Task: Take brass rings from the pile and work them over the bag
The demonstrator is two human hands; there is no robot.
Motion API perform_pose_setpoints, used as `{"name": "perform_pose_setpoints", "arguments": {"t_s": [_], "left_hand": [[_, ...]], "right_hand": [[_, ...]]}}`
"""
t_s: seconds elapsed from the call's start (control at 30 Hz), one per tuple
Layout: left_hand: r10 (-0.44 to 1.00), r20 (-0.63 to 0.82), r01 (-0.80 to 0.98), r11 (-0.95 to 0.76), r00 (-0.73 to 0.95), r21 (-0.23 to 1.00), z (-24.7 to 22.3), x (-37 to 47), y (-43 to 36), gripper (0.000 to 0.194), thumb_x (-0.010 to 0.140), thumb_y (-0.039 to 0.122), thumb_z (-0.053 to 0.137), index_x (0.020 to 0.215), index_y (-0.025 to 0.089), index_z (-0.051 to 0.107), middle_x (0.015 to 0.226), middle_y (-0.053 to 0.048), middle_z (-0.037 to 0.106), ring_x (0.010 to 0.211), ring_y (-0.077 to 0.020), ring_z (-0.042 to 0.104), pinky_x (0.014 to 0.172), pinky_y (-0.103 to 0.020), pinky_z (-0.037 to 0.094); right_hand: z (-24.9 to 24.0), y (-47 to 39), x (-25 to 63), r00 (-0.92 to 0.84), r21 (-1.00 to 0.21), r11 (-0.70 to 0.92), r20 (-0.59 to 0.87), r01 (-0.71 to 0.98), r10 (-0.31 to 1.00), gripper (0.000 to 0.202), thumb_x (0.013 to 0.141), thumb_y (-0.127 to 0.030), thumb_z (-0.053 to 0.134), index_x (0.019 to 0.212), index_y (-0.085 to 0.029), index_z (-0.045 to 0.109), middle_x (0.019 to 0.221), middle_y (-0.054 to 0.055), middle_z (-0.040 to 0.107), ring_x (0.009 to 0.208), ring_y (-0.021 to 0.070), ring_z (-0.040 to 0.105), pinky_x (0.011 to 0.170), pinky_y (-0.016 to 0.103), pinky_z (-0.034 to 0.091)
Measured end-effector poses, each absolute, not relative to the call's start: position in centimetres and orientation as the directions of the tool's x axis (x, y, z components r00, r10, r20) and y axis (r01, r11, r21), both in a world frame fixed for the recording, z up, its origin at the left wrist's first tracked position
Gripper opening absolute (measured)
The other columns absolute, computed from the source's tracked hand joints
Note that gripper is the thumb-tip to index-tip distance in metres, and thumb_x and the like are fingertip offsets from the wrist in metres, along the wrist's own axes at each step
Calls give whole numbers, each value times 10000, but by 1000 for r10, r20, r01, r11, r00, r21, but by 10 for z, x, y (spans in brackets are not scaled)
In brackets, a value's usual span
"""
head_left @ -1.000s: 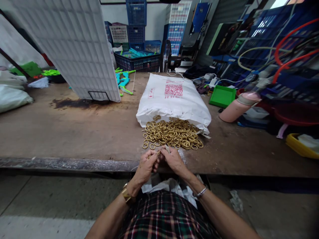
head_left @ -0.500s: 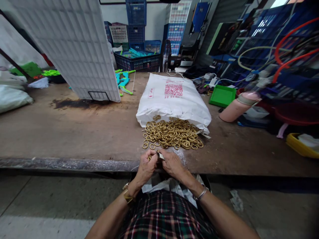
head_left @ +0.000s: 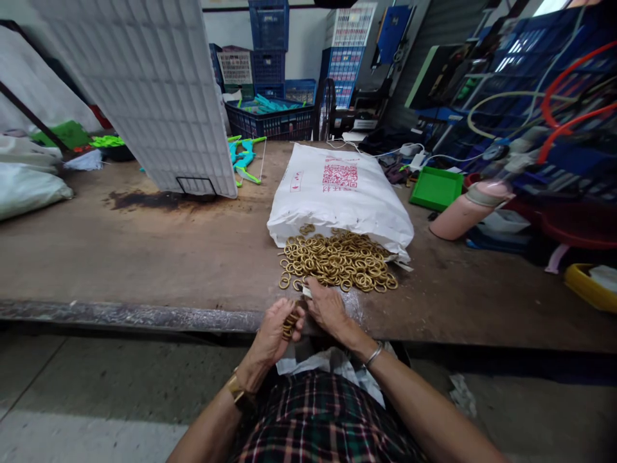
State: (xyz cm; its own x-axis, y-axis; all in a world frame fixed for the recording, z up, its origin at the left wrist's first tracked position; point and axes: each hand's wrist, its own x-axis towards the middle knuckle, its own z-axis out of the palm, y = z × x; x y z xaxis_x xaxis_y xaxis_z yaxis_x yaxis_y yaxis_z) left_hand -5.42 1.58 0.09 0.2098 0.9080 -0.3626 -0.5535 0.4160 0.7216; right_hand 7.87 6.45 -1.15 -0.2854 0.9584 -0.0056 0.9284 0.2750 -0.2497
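My left hand point(head_left: 276, 329) is curled round several gold-brown rings point(head_left: 290, 326) at the table's front edge. My right hand point(head_left: 328, 310) lies just beside it, at the near edge of a ring pile point(head_left: 337, 260). Between its thumb and fingers is a small pale piece with a dark end point(head_left: 306, 292), too small to make out as a kind of tool. The pile spills from the mouth of a white woven sack point(head_left: 308, 199) with red print. One or two loose rings point(head_left: 285, 280) lie at the pile's left front.
A tall white ribbed panel point(head_left: 178, 96) stands on the brown table point(head_left: 144, 257) at the left. Behind it lie blue and green plastic toy bows point(head_left: 244, 157). To the right are a green tray point(head_left: 436, 188), a pink bottle point(head_left: 463, 215) and a yellow basin point(head_left: 590, 287).
My hands have moved apart. The left has come down and nearer to me, turning so its rings show. My right hand has gone slightly forward to the pile with the pale piece.
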Motion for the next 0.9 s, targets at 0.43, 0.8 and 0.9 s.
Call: {"name": "perform_pose_setpoints", "arguments": {"t_s": [0.43, 0.8, 0.9], "left_hand": [[892, -370, -712, 436, 261, 550, -1, -75, 27, 261, 686, 227, 628, 917, 131, 552, 702, -19, 575, 563, -88, 539, 385, -135, 344], [883, -389, -746, 441, 262, 499, -7, -78, 29, 147, 630, 139, 650, 701, 130, 521, 780, -41, 600, 654, -105, 585, 383, -117, 315], [908, -372, -672, 399, 194, 624, -3, -73, 29, 179, 635, 205, 660, 680, 138, 500, 683, 6, 550, 538, -67, 522, 364, -122, 300]], "right_hand": [[-10, 75, 61, -258, -162, 243, -80, 956, 963, 227, 800, -248, 445, 1021, -202, 423, 891, 61, 633, 768, 191, 601, 587, 259, 320], [-9, 70, 73, -301, -367, 288, 22, 884, 953, 206, 752, -199, 468, 957, -213, 474, 903, 31, 607, 762, 144, 559, 600, 228, 293], [-13, 69, 75, -262, -484, 250, 44, 839, 964, 157, 750, -193, 451, 897, -208, 504, 783, 16, 602, 680, 135, 537, 589, 225, 295]]}}
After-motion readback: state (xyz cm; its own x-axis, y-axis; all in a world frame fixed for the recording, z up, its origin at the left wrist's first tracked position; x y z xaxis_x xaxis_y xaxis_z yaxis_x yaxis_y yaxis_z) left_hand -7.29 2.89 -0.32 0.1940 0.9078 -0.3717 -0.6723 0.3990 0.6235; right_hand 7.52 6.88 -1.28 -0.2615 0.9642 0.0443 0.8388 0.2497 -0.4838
